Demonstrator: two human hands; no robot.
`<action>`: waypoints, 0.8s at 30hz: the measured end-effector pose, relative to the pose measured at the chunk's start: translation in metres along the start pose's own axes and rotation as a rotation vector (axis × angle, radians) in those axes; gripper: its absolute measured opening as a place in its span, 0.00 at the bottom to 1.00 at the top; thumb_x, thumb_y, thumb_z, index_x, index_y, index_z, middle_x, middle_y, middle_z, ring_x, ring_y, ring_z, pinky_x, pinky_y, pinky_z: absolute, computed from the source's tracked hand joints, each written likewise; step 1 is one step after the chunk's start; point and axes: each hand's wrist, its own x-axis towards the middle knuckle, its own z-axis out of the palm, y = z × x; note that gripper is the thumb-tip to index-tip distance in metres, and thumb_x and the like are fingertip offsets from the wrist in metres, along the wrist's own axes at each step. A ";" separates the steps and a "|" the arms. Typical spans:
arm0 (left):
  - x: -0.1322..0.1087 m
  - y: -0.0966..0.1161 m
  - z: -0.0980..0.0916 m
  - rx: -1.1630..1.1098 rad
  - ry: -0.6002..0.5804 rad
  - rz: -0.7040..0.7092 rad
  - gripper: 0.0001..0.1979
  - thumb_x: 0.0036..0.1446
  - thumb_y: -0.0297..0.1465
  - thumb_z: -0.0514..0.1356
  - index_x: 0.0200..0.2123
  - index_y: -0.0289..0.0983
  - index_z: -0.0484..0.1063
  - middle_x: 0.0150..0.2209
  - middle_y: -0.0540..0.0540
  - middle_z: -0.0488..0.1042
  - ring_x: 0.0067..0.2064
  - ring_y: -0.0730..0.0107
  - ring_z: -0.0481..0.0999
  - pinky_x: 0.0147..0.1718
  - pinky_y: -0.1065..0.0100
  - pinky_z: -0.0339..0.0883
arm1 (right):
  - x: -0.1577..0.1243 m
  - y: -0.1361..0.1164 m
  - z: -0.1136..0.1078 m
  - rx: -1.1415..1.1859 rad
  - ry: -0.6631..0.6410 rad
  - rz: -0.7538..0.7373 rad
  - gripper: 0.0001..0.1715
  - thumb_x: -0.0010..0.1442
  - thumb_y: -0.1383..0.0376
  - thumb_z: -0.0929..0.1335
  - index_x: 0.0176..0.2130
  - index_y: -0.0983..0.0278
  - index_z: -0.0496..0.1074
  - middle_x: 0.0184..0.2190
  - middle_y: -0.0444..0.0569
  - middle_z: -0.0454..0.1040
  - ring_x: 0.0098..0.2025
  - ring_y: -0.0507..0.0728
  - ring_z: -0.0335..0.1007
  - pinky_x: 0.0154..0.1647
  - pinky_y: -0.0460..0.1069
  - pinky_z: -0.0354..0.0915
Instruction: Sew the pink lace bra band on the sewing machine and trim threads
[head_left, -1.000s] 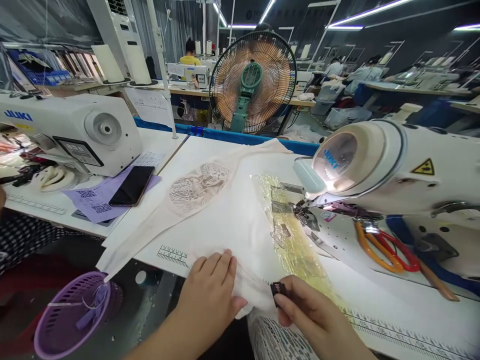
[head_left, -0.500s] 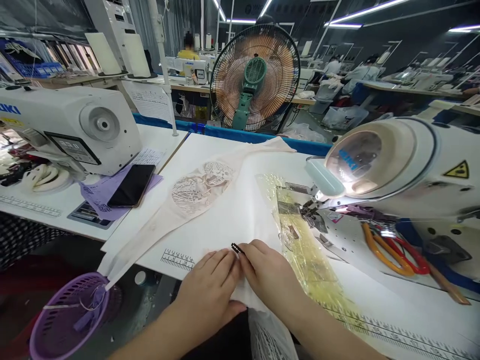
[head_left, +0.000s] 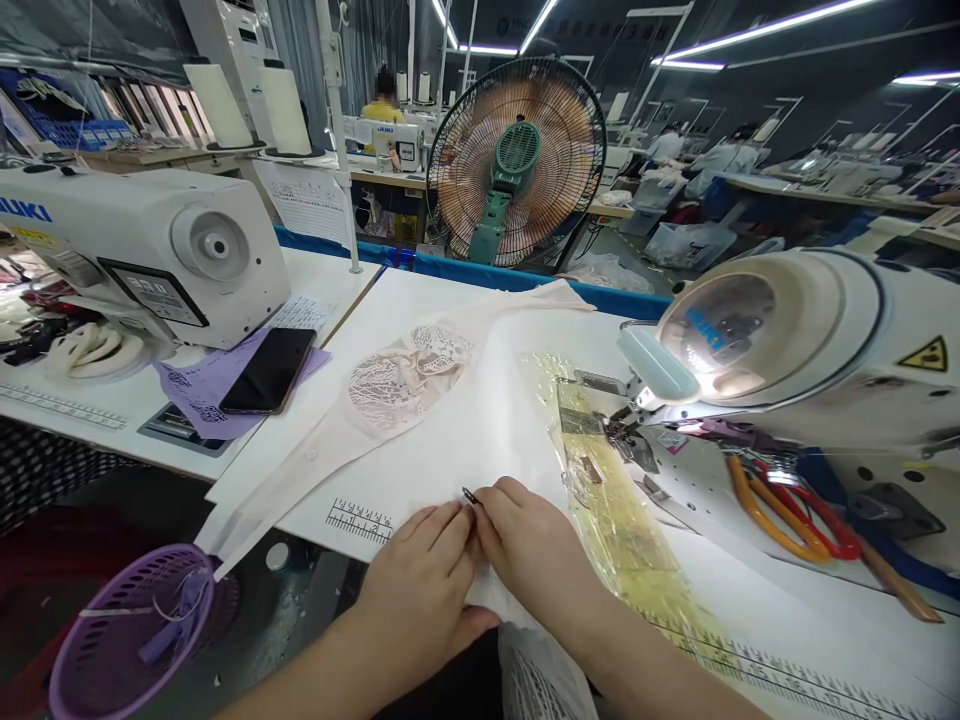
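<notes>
My left hand point(head_left: 427, 580) lies flat on a piece of white fabric point(head_left: 480, 440) at the near table edge, fingers stretched forward. My right hand point(head_left: 529, 550) rests beside it, touching it, pinching a small black piece point(head_left: 470, 495) at the fingertips over the fabric. A lace-patterned cream piece point(head_left: 405, 375) lies further back on the fabric. The sewing machine point(head_left: 810, 340) stands to the right, its needle area point(head_left: 626, 435) lit.
Yellowish clear film point(head_left: 622, 510) covers the machine bed. Orange-red scissors point(head_left: 795, 500) lie under the machine arm. A second sewing machine point(head_left: 142, 255), a black phone point(head_left: 268, 372) on purple papers, a purple basket point(head_left: 127, 640) and a fan point(head_left: 517, 165) surround the area. People work at tables far behind.
My right hand moved left from the table edge to meet my left hand, carrying the small black piece onto the fabric. In the last half second both hands barely moved.
</notes>
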 end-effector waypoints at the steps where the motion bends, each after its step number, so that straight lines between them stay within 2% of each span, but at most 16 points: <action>1: 0.000 0.000 0.000 -0.001 -0.003 0.001 0.30 0.56 0.48 0.55 0.51 0.28 0.69 0.52 0.37 0.72 0.52 0.54 0.70 0.51 0.57 0.65 | 0.000 0.000 -0.001 -0.004 -0.013 -0.002 0.12 0.60 0.74 0.61 0.27 0.65 0.68 0.25 0.46 0.67 0.25 0.53 0.63 0.24 0.47 0.55; 9: 0.002 0.000 -0.002 -0.001 -0.030 0.002 0.30 0.57 0.48 0.54 0.51 0.28 0.69 0.52 0.37 0.71 0.53 0.54 0.69 0.52 0.58 0.64 | -0.003 -0.001 -0.014 -0.028 -0.124 -0.006 0.12 0.58 0.77 0.62 0.27 0.65 0.69 0.25 0.47 0.68 0.24 0.54 0.66 0.24 0.47 0.57; 15: 0.002 0.001 -0.003 -0.005 0.003 0.009 0.29 0.56 0.48 0.56 0.50 0.28 0.69 0.50 0.37 0.73 0.51 0.53 0.71 0.51 0.58 0.64 | -0.018 0.006 -0.022 -0.074 -0.171 -0.030 0.13 0.54 0.80 0.62 0.25 0.64 0.67 0.23 0.47 0.68 0.22 0.55 0.65 0.21 0.47 0.54; 19: 0.003 0.001 -0.003 -0.021 0.009 -0.001 0.28 0.57 0.47 0.55 0.50 0.29 0.68 0.50 0.38 0.73 0.52 0.54 0.70 0.51 0.57 0.64 | -0.027 0.008 -0.025 -0.063 -0.116 -0.039 0.14 0.54 0.79 0.61 0.24 0.63 0.65 0.22 0.46 0.66 0.21 0.54 0.64 0.20 0.47 0.52; 21: 0.003 0.001 -0.003 -0.024 0.000 -0.007 0.28 0.57 0.47 0.55 0.50 0.30 0.68 0.51 0.38 0.72 0.52 0.54 0.70 0.51 0.57 0.63 | -0.024 0.007 -0.024 -0.026 -0.080 -0.015 0.13 0.56 0.78 0.60 0.26 0.64 0.66 0.23 0.46 0.66 0.22 0.54 0.64 0.21 0.47 0.53; 24: 0.002 0.000 -0.003 -0.030 -0.026 -0.016 0.30 0.56 0.48 0.56 0.51 0.29 0.67 0.51 0.38 0.72 0.53 0.55 0.69 0.52 0.58 0.63 | -0.015 0.004 -0.019 -0.005 -0.097 0.023 0.12 0.58 0.76 0.60 0.28 0.64 0.67 0.26 0.47 0.68 0.24 0.55 0.65 0.23 0.47 0.55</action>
